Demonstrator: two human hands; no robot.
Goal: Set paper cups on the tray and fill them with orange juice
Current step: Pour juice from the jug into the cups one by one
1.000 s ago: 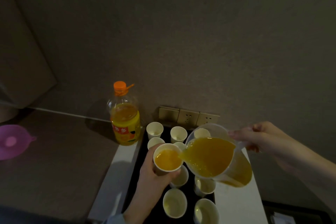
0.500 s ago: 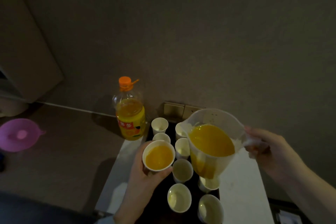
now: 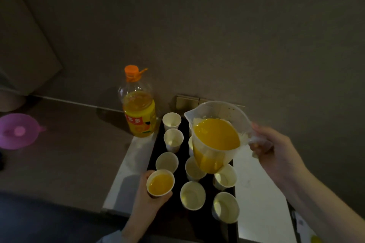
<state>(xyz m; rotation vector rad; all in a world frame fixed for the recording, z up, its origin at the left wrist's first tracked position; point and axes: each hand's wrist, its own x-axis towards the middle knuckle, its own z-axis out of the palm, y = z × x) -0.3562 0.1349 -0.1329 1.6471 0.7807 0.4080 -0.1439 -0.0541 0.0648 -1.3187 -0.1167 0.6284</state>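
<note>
tally of things
one filled cup (image 3: 160, 184), seven unhidden empty cups (image 3: 192, 195), one pitcher (image 3: 215, 140), one bottle (image 3: 139, 108), one tray (image 3: 205, 221).

My white table (image 3: 256, 199) carries a black tray (image 3: 156, 150) running front to back along its middle. My orange juice bottle (image 3: 139, 112) stands upright at the far left corner, just beside the tray's far end.

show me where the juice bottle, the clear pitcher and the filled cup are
juice bottle (image 3: 140, 119), head view, on its yellow label.
clear pitcher (image 3: 213, 144), head view, on its juice-filled body.
filled cup (image 3: 160, 183), head view, on the juice surface inside its rim.
</note>
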